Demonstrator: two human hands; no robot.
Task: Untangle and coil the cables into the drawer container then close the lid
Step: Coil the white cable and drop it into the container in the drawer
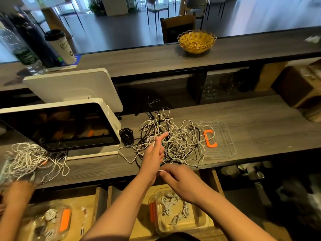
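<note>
A person stands at a dark wood-grain counter (260,117), seen from above. At the centre of the frame lies a tangle of white and black cables (173,138). The left hand (153,153) reaches into the tangle with its forefinger stretched out and the other fingers curled round a white strand. The right hand (180,178), just below it, pinches the white end of a cable between thumb and fingertips. Right of the tangle lies a clear lid (224,145) with an orange clip. At the bottom centre, in an open drawer, a clear container (180,213) holds coiled white cables. At the upper left stands a paper cup (60,46) with dark print, too blurred to read. A wicker basket (196,41) sits at the top centre.
</note>
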